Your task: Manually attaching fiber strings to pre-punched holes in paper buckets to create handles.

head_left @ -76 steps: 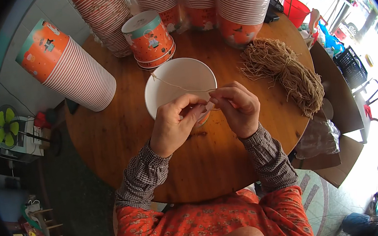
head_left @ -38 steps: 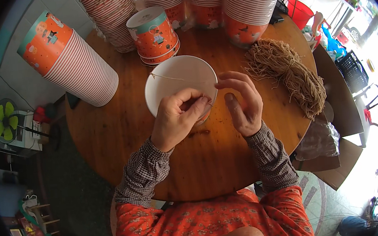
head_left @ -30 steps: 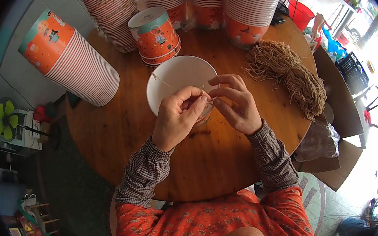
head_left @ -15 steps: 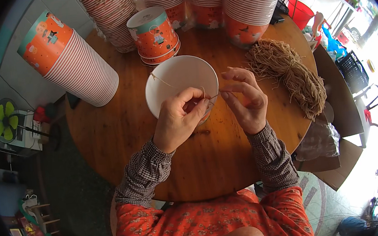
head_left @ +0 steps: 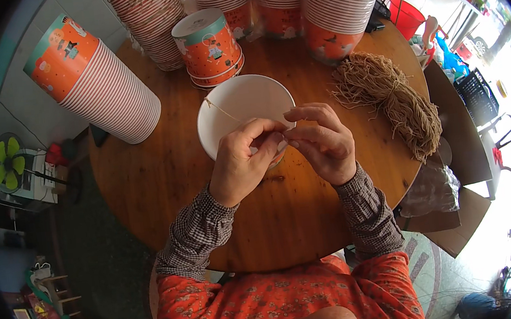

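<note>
Both hands meet over the near rim of a white paper bowl (head_left: 245, 114) standing on the round wooden desk (head_left: 147, 188). The left hand (head_left: 241, 167) and right hand (head_left: 321, 141) pinch their fingers shut on a thin tan string (head_left: 221, 108) that runs across the bowl's mouth. The step looks like fastening the string at the rim; next, a steady pull seems needed. A bundle of string (head_left: 391, 100) lies right of the fingers.

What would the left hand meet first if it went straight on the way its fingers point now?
Probably the right hand: the left hand points right and slightly up, fingertips nearly touching it over the white cup. Depth is unclear.
</note>
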Demonstrator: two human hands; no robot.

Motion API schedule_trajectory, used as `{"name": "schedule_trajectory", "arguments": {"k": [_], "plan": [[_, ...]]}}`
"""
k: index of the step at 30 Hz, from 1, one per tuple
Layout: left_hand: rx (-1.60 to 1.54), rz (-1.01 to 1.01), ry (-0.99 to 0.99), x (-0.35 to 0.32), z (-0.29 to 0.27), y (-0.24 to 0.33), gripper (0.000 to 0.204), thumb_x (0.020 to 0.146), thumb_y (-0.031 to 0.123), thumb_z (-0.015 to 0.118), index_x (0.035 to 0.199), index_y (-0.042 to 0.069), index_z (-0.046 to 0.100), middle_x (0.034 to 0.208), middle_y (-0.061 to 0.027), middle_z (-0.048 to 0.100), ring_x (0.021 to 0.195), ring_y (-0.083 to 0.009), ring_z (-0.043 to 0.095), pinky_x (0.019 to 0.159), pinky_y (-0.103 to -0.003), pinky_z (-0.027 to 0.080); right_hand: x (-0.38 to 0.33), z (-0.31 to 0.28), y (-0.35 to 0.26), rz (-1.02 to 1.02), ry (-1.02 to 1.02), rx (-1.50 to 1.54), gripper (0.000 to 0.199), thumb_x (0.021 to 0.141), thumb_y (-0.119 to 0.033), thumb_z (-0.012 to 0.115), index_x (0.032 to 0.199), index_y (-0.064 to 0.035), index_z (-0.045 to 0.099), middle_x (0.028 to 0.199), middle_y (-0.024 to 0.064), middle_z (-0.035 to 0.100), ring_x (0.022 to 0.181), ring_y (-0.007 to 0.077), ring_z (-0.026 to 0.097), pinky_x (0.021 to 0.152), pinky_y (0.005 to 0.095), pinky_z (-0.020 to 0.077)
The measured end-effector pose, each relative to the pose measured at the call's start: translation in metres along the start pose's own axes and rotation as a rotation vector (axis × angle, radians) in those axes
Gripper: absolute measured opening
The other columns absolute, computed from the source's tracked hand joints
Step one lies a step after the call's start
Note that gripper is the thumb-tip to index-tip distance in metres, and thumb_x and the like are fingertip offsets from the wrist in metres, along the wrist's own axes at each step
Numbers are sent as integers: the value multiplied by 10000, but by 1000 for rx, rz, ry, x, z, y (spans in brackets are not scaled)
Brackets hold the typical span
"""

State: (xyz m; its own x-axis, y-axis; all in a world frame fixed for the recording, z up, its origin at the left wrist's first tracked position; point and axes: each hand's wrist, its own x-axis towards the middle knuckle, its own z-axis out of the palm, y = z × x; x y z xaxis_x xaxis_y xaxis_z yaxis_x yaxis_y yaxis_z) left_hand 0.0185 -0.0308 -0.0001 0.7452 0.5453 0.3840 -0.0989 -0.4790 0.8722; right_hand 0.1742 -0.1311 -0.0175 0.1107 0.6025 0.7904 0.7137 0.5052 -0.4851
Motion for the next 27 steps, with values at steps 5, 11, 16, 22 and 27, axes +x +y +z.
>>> {"name": "schedule_trajectory", "arguments": {"k": [5, 11, 16, 22, 27], "plan": [[20, -28, -26, -1, -1, 4, 127, 877, 13, 637, 996, -30, 633, 913, -83, 669, 764, -121, 661, 652, -241, 536, -2, -1, -1, 141, 83, 102, 156, 774, 37, 691, 915, -25, 662, 1033, 112, 637, 952, 256, 610, 801, 334, 511], [-31, -30, -3, -2, -1, 0, 96, 885, 30, 637, 961, -28, 624, 818, -60, 661, 744, -107, 650, 642, -226, 528, -4, -1, -5, 285, 178, 200, 141, 795, 71, 664, 915, -4, 653, 984, 114, 643, 916, 224, 621, 786, 308, 511], [-37, -87, -8, -2, -3, 5, 81, 909, 53, 619, 949, -17, 618, 769, -35, 639, 704, -70, 613, 624, -213, 500, -5, -2, -2, 274, 202, 164, 157, 775, 68, 675, 910, -9, 654, 957, 112, 645, 908, 236, 617, 779, 321, 507], [-59, -85, 49, -3, -3, 4, 92, 938, 80, 592, 940, -12, 604, 757, 0, 618, 664, -26, 554, 582, -196, 463, 1, -5, -1, -27, 22, -110, 215, 687, 28, 710, 879, -57, 659, 1006, 99, 630, 922, 291, 601, 771, 379, 503], [-167, -164, 7, -4, -3, 11, 108, 944, 77, 580, 970, -25, 606, 785, 8, 623, 701, -28, 571, 603, -202, 487, 2, 0, -5, -67, -18, -104, 211, 676, 8, 716, 864, -69, 659, 1000, 92, 616, 949, 292, 594, 782, 383, 504]]}}
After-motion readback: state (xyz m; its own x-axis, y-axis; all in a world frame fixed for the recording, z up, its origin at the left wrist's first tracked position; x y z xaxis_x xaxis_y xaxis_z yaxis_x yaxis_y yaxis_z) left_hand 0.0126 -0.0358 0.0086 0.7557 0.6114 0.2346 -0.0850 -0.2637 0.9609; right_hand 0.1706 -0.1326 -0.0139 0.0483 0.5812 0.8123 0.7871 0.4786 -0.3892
